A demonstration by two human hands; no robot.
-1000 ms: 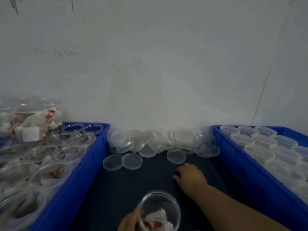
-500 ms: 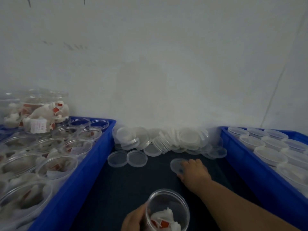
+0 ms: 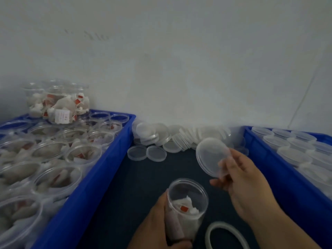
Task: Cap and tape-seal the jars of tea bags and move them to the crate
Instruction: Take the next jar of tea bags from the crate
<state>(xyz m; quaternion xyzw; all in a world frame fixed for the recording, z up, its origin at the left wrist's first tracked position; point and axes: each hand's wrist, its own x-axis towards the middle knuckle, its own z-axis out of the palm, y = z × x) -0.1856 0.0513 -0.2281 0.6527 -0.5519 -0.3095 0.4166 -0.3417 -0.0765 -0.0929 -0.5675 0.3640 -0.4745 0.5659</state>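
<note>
Jar point(image 3: 188, 207) is being gripped mouth-up by the left hand point(image 3: 154, 229) to steady it while the right hand point(image 3: 242, 180) is pinching a lid point(image 3: 211, 155) for capping.

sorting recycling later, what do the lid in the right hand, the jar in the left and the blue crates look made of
Lid: seemingly thin frosted plastic; fingers show through it. Jar: likely clear glossy plastic; tea bags visible through its wall. Blue crates: opaque smooth plastic, apparently.

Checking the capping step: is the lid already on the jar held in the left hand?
No: the right hand holds the lid in the air, apart from the jar, whose mouth is uncovered.
</note>
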